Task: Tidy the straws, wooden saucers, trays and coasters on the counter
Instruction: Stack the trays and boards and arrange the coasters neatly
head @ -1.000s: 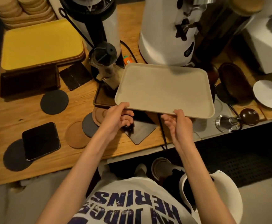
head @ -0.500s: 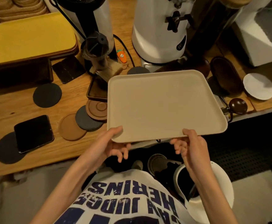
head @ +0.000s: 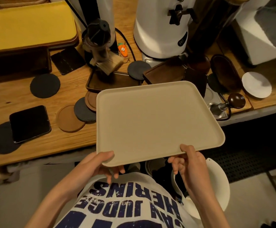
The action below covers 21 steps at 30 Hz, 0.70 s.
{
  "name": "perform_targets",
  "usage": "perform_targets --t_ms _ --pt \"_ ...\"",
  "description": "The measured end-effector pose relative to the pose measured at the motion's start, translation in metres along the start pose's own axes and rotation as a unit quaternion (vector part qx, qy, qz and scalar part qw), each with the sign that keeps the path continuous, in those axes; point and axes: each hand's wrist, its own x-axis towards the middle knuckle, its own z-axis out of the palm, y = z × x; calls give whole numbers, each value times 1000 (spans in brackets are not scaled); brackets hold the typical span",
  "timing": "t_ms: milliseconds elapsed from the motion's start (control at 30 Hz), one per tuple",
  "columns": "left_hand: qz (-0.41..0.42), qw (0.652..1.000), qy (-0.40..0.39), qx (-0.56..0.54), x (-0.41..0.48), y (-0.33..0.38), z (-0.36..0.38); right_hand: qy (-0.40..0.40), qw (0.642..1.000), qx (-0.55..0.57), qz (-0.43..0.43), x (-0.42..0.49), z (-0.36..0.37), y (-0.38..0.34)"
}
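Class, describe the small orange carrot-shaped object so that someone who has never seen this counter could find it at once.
Find the tall white machine at the back of the wooden counter. Just left of its base lies the carrot-shaped object. It alone is bright orange with a green top; its neighbours are dark or brown.

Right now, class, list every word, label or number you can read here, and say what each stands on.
"HERINS": dark blue print on the white T-shirt, upside down in view.
"JUDGE": same shirt, next line; neighbouring letters unclear.
On the white machine, the black label: too blurred to read.
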Motion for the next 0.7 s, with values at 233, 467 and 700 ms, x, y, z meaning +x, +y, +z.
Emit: perform_targets --t_ms 233,467,700 --pt "4 999 32 -21 -35 -14 -26 -71 995 -66 30 -13 27 -2" --pt "23 988 119 -98 -79 -19 -77 -138 981 -123 61 -19 100 4" --pt "43 973 162 -158 -125 -7 -154 -147 974 -129 117 -39 193 20"
